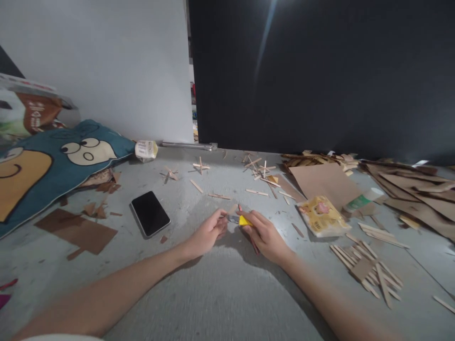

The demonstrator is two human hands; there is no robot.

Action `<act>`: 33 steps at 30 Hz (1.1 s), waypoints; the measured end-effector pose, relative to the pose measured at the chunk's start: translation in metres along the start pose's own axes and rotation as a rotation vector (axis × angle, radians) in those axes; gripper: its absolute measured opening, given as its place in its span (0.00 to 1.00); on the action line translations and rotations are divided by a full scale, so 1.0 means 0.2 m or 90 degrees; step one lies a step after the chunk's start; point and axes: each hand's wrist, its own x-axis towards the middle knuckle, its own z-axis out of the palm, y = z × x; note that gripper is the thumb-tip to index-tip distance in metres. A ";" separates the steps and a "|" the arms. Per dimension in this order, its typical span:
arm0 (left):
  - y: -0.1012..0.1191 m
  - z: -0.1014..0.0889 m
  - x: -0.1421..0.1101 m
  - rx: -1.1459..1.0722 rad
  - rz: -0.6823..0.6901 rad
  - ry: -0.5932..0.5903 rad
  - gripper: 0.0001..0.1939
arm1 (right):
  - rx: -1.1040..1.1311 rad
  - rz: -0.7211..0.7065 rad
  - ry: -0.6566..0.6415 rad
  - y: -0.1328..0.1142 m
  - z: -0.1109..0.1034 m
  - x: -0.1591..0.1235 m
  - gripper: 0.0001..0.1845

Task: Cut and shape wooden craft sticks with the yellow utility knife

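Near the middle of the grey surface, my left hand [209, 229] pinches a short wooden craft stick [232, 209], its far end sticking out to the right. My right hand [265, 235] is closed round a yellow utility knife [245, 220]. Its metal blade [232, 219] points left at the stick and the left fingertips; whether it touches the stick I cannot tell. A thin red pen or pencil [255, 246] also runs under the right hand, partly hidden by it. Beyond the hands lie loose craft sticks [219, 196] and small crossed-stick pieces [201, 166].
On the left are a black-screened phone [150, 214], cardboard scraps [76, 230] and a blue cartoon cushion [71, 161]. To the right lie a yellow tissue pack [323, 215], a green-and-white glue tube [362, 200], a craft-stick pile [368, 267] and cardboard sheets [325, 182]. Dark and white panels stand behind.
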 end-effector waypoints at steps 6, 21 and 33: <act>0.02 -0.01 -0.02 0.065 -0.002 -0.022 0.20 | 0.025 0.003 0.016 0.04 0.00 -0.02 0.19; 0.02 -0.01 -0.02 0.033 0.017 -0.021 0.23 | 0.028 0.001 0.020 0.04 -0.01 -0.02 0.21; 0.02 -0.01 -0.01 0.063 0.017 -0.025 0.25 | 0.059 0.014 0.014 0.04 -0.01 -0.01 0.20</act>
